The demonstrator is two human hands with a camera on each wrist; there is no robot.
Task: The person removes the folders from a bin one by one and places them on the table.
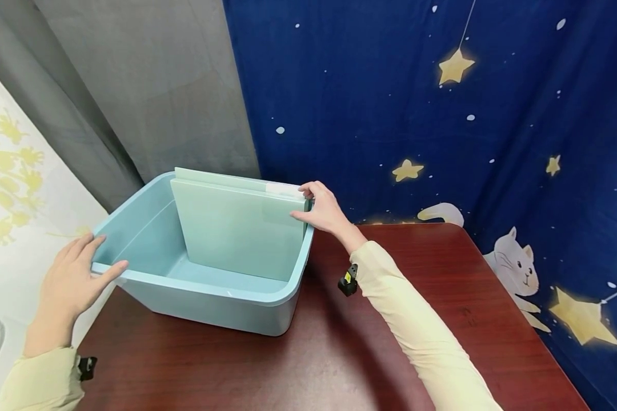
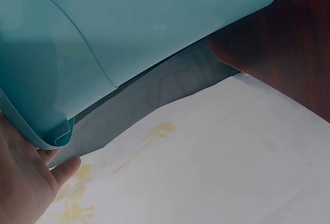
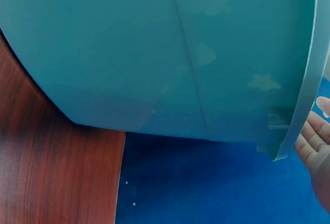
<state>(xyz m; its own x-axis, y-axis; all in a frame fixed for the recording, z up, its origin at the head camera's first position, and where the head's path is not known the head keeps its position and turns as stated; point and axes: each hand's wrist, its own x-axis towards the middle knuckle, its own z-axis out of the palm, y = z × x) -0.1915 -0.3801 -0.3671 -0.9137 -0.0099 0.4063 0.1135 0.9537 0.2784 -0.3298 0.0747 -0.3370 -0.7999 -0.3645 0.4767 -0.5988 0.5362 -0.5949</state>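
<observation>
A light blue plastic tub (image 1: 200,290) stands on the table, with its outer wall filling much of both wrist views. Inside it, near the back, two pale green flat panels, like a folder (image 1: 236,228), stand upright with a white label strip (image 1: 284,190) by the top right. My right hand (image 1: 325,210) holds the folder's upper right corner, thumb on the front face and fingers over the top. In the right wrist view, its fingers (image 3: 312,134) show beyond the rim. My left hand (image 1: 74,277) rests at the tub's near left corner, thumb and fingers spread along the rim.
A dark red wooden table (image 1: 391,319) lies under the tub and reaches to the right. Grey cloth (image 1: 159,74) and a blue star-patterned curtain (image 1: 349,114) hang behind. A white patterned cloth (image 1: 10,188) is at the left.
</observation>
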